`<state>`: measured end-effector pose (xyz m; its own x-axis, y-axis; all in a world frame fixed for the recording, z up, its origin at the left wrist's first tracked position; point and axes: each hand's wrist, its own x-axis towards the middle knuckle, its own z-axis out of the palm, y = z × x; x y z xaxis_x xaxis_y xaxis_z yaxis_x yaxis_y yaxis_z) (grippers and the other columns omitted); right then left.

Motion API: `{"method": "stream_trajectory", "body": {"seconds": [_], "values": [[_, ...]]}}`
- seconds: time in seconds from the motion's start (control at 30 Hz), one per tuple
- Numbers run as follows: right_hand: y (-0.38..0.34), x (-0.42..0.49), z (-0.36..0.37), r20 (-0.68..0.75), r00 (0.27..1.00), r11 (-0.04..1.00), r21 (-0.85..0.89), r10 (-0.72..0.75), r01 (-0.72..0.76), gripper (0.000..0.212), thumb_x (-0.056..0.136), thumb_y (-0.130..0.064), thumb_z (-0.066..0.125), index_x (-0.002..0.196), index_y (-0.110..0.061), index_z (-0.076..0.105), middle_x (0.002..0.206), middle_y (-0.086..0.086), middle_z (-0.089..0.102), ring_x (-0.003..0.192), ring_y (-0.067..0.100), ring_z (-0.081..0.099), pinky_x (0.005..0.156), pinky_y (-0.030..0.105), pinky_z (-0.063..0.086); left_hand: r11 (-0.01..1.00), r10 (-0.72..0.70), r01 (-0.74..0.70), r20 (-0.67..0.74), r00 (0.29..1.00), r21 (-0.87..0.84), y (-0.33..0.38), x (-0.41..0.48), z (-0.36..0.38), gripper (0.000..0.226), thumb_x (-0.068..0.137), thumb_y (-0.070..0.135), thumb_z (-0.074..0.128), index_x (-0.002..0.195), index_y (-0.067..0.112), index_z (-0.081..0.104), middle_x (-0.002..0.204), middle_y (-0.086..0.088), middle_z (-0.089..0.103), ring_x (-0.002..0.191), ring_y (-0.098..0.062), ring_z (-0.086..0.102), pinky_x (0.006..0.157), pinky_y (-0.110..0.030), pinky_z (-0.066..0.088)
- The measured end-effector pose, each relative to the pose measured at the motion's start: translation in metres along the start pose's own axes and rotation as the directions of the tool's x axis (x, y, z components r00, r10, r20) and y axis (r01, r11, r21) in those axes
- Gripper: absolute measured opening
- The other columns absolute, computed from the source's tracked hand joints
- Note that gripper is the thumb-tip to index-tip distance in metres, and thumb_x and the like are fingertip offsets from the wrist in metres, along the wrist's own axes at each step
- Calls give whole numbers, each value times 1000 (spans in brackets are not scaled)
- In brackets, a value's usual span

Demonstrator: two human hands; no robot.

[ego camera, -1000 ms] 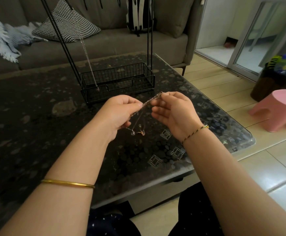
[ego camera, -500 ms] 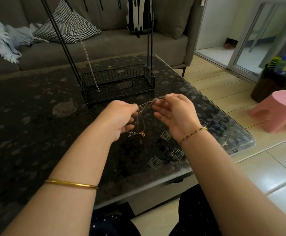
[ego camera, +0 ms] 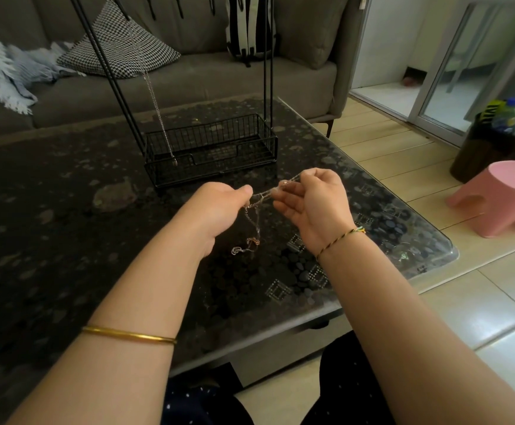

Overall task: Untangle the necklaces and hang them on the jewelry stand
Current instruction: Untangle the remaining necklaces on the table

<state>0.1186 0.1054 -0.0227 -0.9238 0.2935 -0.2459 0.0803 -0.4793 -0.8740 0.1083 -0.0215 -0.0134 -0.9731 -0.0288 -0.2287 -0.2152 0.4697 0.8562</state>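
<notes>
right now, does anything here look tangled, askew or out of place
Yes: the necklaces pinched between the left hand and right hand are knotted together, their pendants dangling in one clump above the table. One chain already hangs straight on the jewelry stand. Nothing looks spilled or broken.

We see left hand [ego camera: 219,207] and right hand [ego camera: 311,204] bare, forearms uncovered to the frame edge. Left forearm: thin plain gold bangle [ego camera: 129,335], smooth. Right wrist: braided cord bracelet [ego camera: 339,239], dark and gold strands, green-yellow knot on the outer side. On the lap: dark navy fabric [ego camera: 195,403], small white specks, showing on both legs at bottom edge.
</notes>
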Motion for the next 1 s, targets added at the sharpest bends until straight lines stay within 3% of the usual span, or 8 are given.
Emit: {"method": "stream_trajectory", "body": {"seconds": [0.17, 0.33, 0.43, 0.57, 0.73, 0.87, 1.0], "values": [[1, -1, 0, 6, 999, 998, 43, 54, -54, 15, 101, -11, 34, 90, -14, 43, 72, 5, 53, 56, 15, 56, 58, 27, 52, 961, 18, 7, 86, 996, -277, 5, -2, -2, 24, 99, 30, 50, 80, 19, 59, 85, 0, 71, 92, -17, 67, 88, -34, 49], [7, -2, 5, 38, 998, 991, -130, 48, -43, 11, 101, -12, 31, 97, -12, 42, 82, 11, 63, 54, 17, 60, 60, 30, 49, 972, 72, -43, 120, 990, -232, 5, -4, 0, 27, 98, 31, 53, 76, 19, 61, 71, 4, 66, 81, -16, 67, 82, -32, 49], [6, -5, 7, 68, 992, 984, -145, 110, -99, 18, 101, -11, 32, 87, -15, 43, 81, 12, 65, 61, 19, 62, 63, 30, 51, 961, 74, -38, 121, 990, -273, 5, -3, 0, 27, 98, 29, 53, 74, 19, 61, 62, 9, 66, 67, -9, 63, 73, -28, 49], [3, -5, 6, 122, 975, 971, -175, 187, -164, 18, 93, 1, 38, 87, -10, 50, 67, 6, 61, 62, 17, 60, 62, 29, 51, 947, 79, -53, 71, 994, -318, 4, -2, -2, 23, 98, 27, 54, 78, 17, 61, 71, 4, 67, 62, -7, 59, 68, -27, 50], [8, -4, 6, 216, 947, 928, -338, 239, -157, 10, 84, -7, 52, 84, -7, 62, 72, 5, 55, 58, 13, 51, 54, 26, 48, 959, 119, -115, 1, 993, -260, 3, 0, -1, 22, 97, 28, 54, 79, 18, 61, 78, -1, 65, 67, -12, 59, 76, -34, 54], [7, -3, 4, 219, 953, 923, -366, 208, -117, 7, 87, -10, 58, 83, -7, 64, 64, 1, 50, 54, 10, 46, 51, 23, 43, 959, 139, -151, -66, 988, -239, 1, 2, -2, 20, 98, 27, 54, 82, 17, 61, 81, -4, 67, 70, -13, 60, 80, -36, 54], [5, -3, 0, 191, 975, 932, -360, 116, -40, 12, 92, -15, 57, 81, -12, 60, 68, 0, 52, 57, 9, 45, 52, 21, 40, 963, 161, -177, -93, 983, -203, 0, 1, -2, 16, 98, 23, 53, 85, 16, 60, 76, 1, 60, 68, -9, 56, 70, -27, 51]]}}
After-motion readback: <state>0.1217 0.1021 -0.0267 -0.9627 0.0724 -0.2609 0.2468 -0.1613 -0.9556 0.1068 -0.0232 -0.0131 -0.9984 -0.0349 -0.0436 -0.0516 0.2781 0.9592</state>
